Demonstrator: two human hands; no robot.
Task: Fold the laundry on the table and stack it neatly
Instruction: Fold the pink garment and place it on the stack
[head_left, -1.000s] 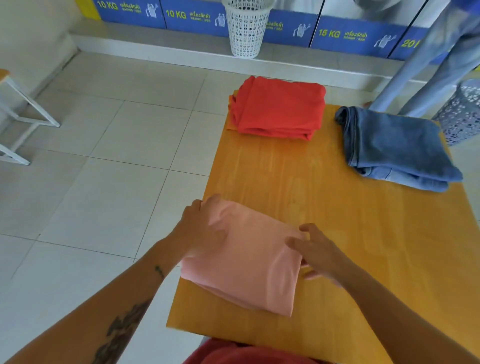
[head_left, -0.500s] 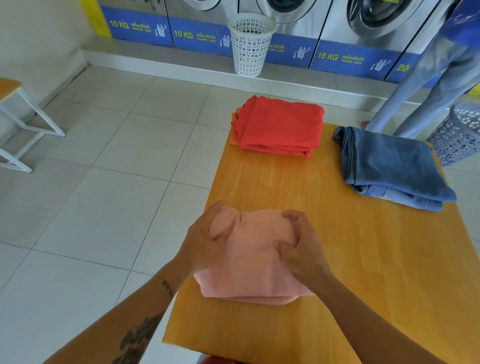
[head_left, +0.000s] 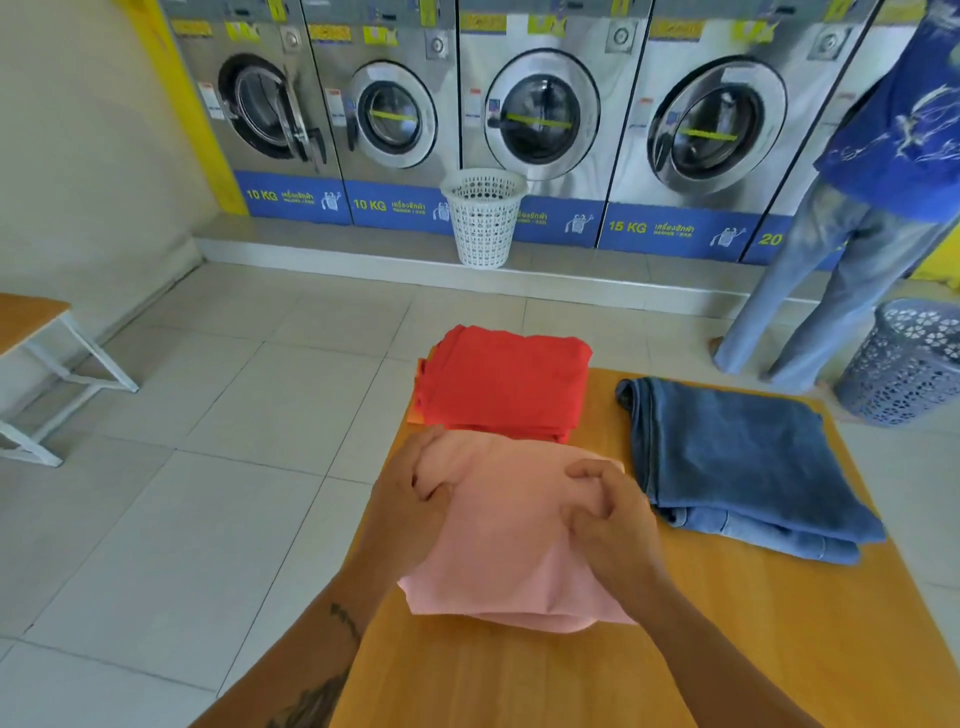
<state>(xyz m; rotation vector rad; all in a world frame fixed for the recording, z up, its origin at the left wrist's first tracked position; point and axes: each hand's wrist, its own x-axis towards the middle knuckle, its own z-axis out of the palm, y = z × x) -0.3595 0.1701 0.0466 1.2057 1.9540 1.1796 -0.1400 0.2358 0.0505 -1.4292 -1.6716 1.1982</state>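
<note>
A folded pink cloth (head_left: 509, 540) is lifted off the wooden table (head_left: 727, 623), its far edge reaching the near edge of the folded red pile (head_left: 504, 384) at the table's far left corner. My left hand (head_left: 410, 504) grips the pink cloth's far left edge. My right hand (head_left: 608, 514) grips its far right edge. Folded blue jeans (head_left: 737, 462) lie on the table's far right side, just right of my right hand.
A white basket (head_left: 485, 218) stands by the row of washing machines (head_left: 540, 119) beyond the table. A person (head_left: 862, 208) stands at the far right beside a grey basket (head_left: 904, 364). A wooden bench (head_left: 31, 353) is at the left.
Both hands closed on the pink cloth, picked it up off the near table and carried it away from me toward the red pile. The view tilted up.
</note>
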